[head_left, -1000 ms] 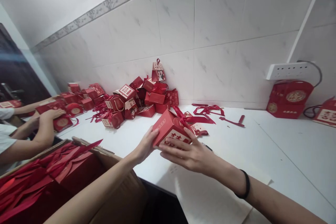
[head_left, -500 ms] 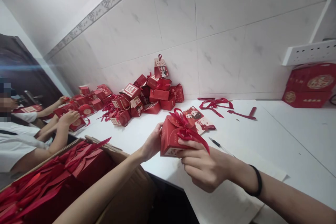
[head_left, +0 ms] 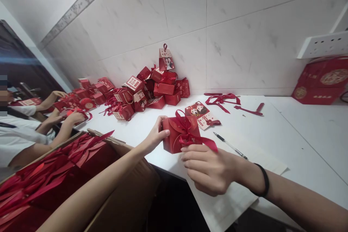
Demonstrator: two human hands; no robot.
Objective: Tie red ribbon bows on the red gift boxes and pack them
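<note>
We see the left hand [head_left: 157, 133] closed partway around the side of the red gift box [head_left: 174, 137]; the right hand [head_left: 209, 168], fingers curled, meets its lower corner, though we cannot tell whether it grips the ribbon [head_left: 203, 141]. Just beyond the right hand lie a printed card [head_left: 207, 121] and a pen [head_left: 230, 145]; a box pile [head_left: 163, 88] stands beyond the left. Left of the left hand, a carton [head_left: 130, 192] holds ribboned boxes [head_left: 91, 159].

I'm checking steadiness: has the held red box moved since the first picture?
Yes: against the printed card on the table, the red box sits lower in view, leaving more of the card uncovered.
</note>
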